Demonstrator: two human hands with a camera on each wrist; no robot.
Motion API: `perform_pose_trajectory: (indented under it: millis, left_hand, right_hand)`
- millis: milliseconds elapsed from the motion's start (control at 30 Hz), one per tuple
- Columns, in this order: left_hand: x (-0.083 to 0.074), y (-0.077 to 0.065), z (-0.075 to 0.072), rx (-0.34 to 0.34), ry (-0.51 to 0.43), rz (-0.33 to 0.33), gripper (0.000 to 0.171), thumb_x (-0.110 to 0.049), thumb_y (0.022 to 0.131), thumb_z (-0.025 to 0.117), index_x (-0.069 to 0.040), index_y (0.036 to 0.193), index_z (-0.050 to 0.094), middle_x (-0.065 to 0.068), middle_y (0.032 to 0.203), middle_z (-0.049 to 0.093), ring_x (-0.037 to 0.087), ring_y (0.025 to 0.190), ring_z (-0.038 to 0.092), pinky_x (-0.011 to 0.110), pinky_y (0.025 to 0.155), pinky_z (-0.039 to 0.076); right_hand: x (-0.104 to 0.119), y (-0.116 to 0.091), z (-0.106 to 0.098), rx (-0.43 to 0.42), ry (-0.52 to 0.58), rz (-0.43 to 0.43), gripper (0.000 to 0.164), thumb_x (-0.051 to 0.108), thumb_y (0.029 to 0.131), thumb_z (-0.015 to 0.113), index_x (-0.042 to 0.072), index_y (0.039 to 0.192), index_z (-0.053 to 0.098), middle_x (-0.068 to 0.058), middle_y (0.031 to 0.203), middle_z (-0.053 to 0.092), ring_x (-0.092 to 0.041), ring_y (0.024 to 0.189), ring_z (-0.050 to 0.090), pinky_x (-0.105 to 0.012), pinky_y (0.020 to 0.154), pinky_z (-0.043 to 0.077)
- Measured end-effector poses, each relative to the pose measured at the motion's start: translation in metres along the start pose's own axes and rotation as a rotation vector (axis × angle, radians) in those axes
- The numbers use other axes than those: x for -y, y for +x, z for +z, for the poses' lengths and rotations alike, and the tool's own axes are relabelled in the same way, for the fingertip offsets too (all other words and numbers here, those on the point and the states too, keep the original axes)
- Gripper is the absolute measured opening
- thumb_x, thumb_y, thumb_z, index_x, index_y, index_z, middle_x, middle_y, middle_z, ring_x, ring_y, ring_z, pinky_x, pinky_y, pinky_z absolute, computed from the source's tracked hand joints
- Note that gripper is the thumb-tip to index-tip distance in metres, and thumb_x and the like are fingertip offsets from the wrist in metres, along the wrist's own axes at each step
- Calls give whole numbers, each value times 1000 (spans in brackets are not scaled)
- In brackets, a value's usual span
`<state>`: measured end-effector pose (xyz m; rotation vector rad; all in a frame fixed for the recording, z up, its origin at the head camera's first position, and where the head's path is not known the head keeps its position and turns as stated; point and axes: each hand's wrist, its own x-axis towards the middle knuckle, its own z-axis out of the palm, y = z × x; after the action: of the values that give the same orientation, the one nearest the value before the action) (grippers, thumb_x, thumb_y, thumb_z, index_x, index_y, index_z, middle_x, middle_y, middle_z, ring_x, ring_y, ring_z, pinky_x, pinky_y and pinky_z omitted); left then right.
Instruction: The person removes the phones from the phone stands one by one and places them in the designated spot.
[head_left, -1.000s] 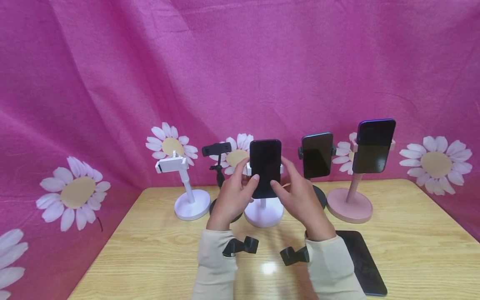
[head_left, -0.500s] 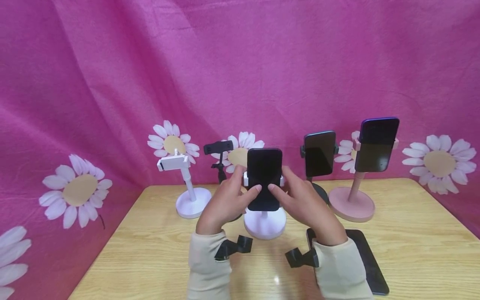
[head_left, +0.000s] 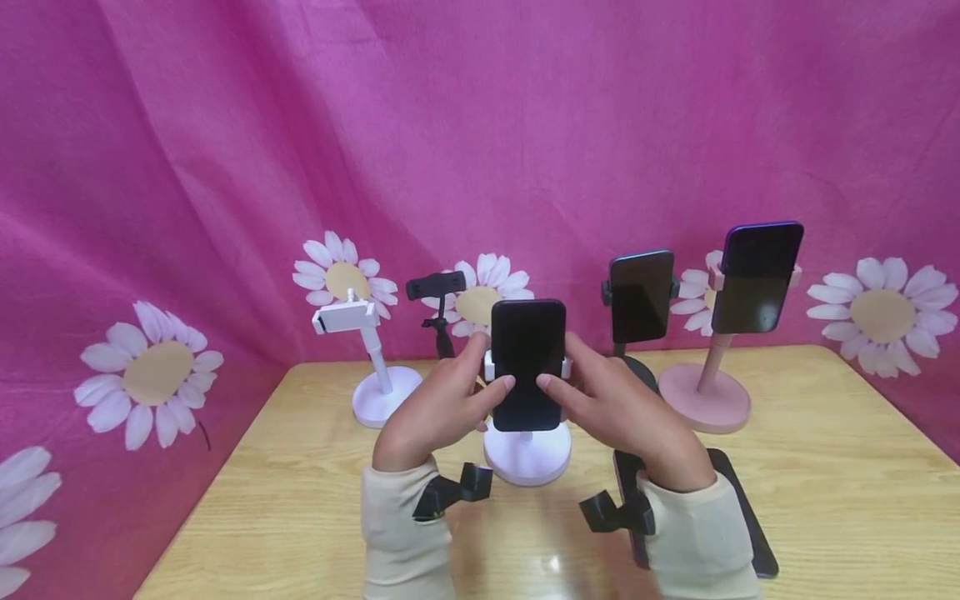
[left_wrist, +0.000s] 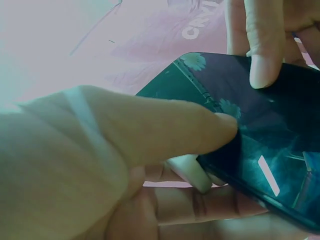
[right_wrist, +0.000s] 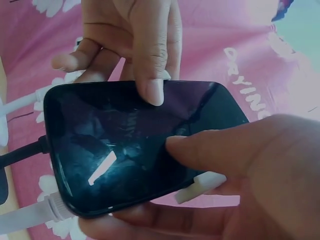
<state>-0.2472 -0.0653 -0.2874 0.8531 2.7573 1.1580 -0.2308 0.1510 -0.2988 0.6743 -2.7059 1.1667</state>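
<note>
A black smartphone [head_left: 528,333] sits upright in the white clamp [head_left: 490,367] of a phone stand, whose round white base [head_left: 527,462] rests on the table. My left hand [head_left: 442,408] grips the phone's left side, thumb on the dark screen and fingers behind. On the other side my right hand [head_left: 615,408] holds it the same way. In the left wrist view, the left thumb [left_wrist: 215,127] presses flat on the screen. White clamp arms [right_wrist: 200,187] show at the phone's edge in the right wrist view. Most fingers are hidden behind the phone.
To the left stand a white phone stand [head_left: 378,396] and a black one [head_left: 437,286]. A black stand holding a phone [head_left: 641,296] and a pink stand [head_left: 705,398] with a purple-edged phone [head_left: 757,275] are at right. A tablet [head_left: 750,529] lies partly under the right forearm.
Both hands, the phone and its white stand have come nearer to me. The phone appears lower and larger in the head view, and the forearms have spread apart. The other stands stay in place.
</note>
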Motion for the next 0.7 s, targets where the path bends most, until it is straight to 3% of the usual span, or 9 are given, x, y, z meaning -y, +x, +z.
perform_pose_trajectory:
  millis: [133,333,500,600,700]
  left_hand:
    - [-1,-2,-2,22,-1,22,38,-25,97,57,-14,128,38,4,89,63,12,54,63,35,64,50]
    - [-1,-6,-3,64,-64,33,54,-23,96,59,-20,142,31,3,95,63,14,59,65,34,69,53]
    - [2,-7,-5,42,-61,46,54,-25,94,62,-20,141,37,1,92,65,13,64,64,33,66,53]
    - [5,-8,-7,-19,-38,59,44,-25,90,67,-17,130,50,-1,87,64,12,69,63,32,66,52]
    - [8,-10,-10,-94,-47,84,33,-22,86,73,-12,114,58,-1,85,65,12,74,63,30,67,53]
  right_hand:
    - [2,-2,-2,16,2,-14,43,22,96,61,18,134,42,-1,75,63,-12,65,61,-34,59,48]
    - [6,-6,-4,45,10,-5,45,23,96,60,20,136,41,0,76,64,-12,66,61,-35,61,47]
    - [8,-8,-5,29,-8,-10,45,27,95,62,21,135,43,0,79,65,-14,69,60,-34,61,46]
    - [11,-7,-4,-45,-21,-4,53,37,91,66,22,135,42,1,90,67,-15,74,61,-34,62,46]
    - [18,-4,2,-202,1,-4,70,44,83,73,20,139,39,-1,102,66,-18,84,62,-38,69,49]
